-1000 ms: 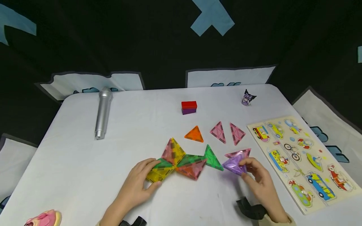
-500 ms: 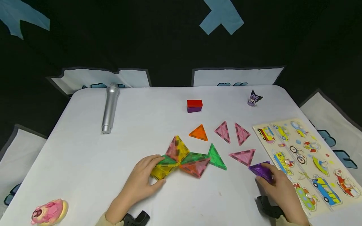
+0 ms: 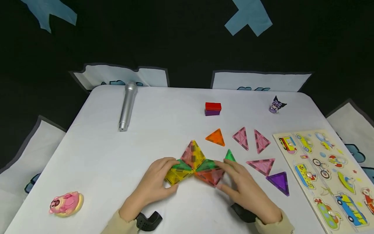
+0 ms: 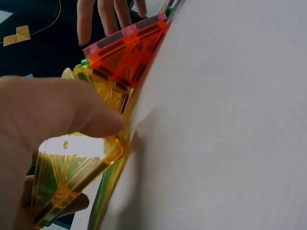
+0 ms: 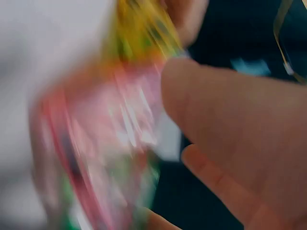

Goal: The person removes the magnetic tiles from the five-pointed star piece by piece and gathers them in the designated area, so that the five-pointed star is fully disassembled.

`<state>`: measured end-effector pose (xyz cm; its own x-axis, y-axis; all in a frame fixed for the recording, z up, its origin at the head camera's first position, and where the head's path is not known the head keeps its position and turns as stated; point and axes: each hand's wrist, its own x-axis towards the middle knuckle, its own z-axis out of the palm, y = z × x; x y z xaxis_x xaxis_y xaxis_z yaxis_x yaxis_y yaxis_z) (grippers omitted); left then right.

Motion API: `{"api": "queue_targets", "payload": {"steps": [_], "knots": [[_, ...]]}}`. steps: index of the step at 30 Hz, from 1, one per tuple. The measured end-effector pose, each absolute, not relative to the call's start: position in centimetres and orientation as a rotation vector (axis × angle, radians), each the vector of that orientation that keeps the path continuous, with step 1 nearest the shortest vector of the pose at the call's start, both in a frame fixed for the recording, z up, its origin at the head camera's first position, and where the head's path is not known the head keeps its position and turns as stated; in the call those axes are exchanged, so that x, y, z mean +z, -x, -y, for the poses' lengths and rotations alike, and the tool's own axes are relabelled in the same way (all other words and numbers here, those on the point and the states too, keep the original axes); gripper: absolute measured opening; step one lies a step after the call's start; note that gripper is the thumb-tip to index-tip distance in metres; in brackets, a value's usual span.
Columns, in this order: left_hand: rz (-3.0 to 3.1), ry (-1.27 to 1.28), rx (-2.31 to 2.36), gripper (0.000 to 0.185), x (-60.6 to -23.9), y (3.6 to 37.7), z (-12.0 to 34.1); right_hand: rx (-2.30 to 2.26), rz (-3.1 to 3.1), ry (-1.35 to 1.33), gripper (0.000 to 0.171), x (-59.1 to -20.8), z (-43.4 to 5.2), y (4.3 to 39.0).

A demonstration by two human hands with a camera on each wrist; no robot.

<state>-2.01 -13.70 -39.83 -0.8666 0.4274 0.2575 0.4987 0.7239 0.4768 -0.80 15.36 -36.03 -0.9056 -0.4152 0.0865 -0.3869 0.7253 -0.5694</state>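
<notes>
Translucent magnetic tiles (image 3: pixel 194 156), yellow, green, pink and red, are joined in a raised star-like shape on the white table. My left hand (image 3: pixel 153 182) holds its left arm, thumb in front on the yellow tile (image 4: pixel 72 167) and fingers behind. At the right arm my right hand (image 3: pixel 243 188) has its fingers over the green tile (image 3: pixel 207 164) and its thumb at the red tile's (image 3: pixel 208 176) lower corner. The right wrist view is blurred. A loose green triangle (image 3: pixel 230 155) is partly hidden behind the right hand.
Loose orange (image 3: pixel 216 137), pink (image 3: pixel 241 138) and purple (image 3: pixel 279 182) triangles lie to the right. Beyond them is a vehicle puzzle board (image 3: pixel 324 175). A silver microphone (image 3: pixel 128 107), red and purple blocks (image 3: pixel 212 109), a small figurine (image 3: pixel 276 105) and a pink toy (image 3: pixel 67 203) stand around.
My right hand carried the purple triangle rightward, left it beside the puzzle board, and came back left to the joined tiles. The left hand stayed on them. The head view shifted.
</notes>
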Motion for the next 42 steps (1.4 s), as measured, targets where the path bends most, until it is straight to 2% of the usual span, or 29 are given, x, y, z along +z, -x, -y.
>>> {"api": "queue_targets", "payload": {"steps": [5, 12, 21, 30, 42], "knots": [[2.795, 0.841, -0.821, 0.056, -39.8, 2.1, 13.4, -0.872, -2.886, 0.773, 0.069, -37.3, -11.8, 1.1], [2.815, 0.867, -0.884, 0.052, -39.4, 1.7, 13.7, -1.015, -2.997, 0.716, 0.063, -38.2, -9.0, 0.6], [2.770, 0.856, -0.888, 0.053, -39.5, 1.7, 13.6, -1.287, -2.929, 0.691, 0.047, -39.3, -8.3, 0.3], [2.655, 0.847, -0.895, 0.053, -39.5, 1.7, 13.2, -1.260, -3.012, 0.622, 0.045, -39.5, -8.0, 0.2], [2.598, 0.945, -1.095, 0.042, -39.6, 1.7, 13.3, -1.298, -3.039, 0.549, 0.041, -39.9, -7.5, 0.1]]}}
